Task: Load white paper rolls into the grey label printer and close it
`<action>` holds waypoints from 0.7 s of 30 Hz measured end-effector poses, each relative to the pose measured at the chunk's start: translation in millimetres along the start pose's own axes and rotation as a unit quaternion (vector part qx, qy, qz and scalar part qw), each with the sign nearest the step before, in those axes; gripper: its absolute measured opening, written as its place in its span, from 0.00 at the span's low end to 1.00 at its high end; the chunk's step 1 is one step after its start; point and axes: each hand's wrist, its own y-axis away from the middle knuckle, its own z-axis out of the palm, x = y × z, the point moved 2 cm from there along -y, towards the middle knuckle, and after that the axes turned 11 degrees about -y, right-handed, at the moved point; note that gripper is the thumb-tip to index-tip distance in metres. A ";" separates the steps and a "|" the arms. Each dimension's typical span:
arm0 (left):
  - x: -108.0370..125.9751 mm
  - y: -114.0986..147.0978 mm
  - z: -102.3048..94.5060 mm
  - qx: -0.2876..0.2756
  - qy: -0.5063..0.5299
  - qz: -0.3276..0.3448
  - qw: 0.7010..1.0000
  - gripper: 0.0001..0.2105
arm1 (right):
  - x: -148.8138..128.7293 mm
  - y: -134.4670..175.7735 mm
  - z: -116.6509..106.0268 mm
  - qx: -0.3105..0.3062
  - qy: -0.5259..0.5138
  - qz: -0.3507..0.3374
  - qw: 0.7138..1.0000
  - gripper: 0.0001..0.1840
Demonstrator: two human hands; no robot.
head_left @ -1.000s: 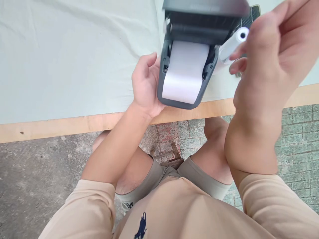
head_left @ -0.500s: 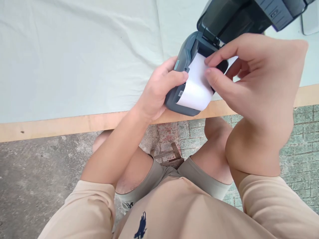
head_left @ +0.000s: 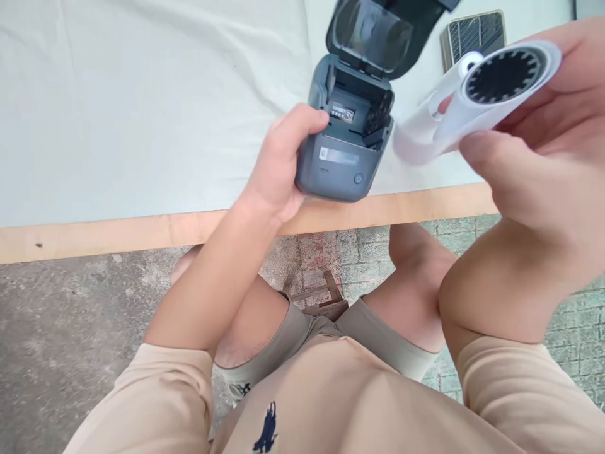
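Observation:
My left hand (head_left: 286, 154) grips the left side of a dark grey label printer (head_left: 338, 170), its thumb on the rim of the roll bay. The printer's lid (head_left: 371, 34), with a clear window, stands swung up, and the bay inside shows a small printed sticker but no roll. To the right of the printer, my right hand (head_left: 553, 132) is closed around a white paper roll (head_left: 454, 120) with a black toothed core facing up. A strip of its paper hangs loose toward the printer, blurred at the lower end.
A dark striped box (head_left: 475, 38) lies on the pale tablecloth (head_left: 142, 113) behind the roll. The table's wooden edge (head_left: 189, 230) runs in front of my knees. Beneath it, part of a wooden stool (head_left: 326, 302) shows between my legs.
My right hand has lifted the paper roll out of the printer and carried it right, leaving the bay bare. The printer, in my left hand, has shifted slightly left and turned more upright.

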 end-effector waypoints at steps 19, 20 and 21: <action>-5.0 -16.6 -10.2 0.030 0.017 -0.029 0.999 0.15 | 72.1 16.9 -36.8 -0.062 0.130 0.071 0.987 0.15; -5.5 -17.3 -8.2 0.027 0.019 -0.029 0.999 0.14 | 72.6 13.1 -41.1 -0.014 0.124 0.048 0.991 0.15; -6.1 -17.9 -6.6 0.025 0.021 -0.028 0.999 0.14 | 73.4 8.5 -44.4 0.040 0.117 0.021 0.992 0.16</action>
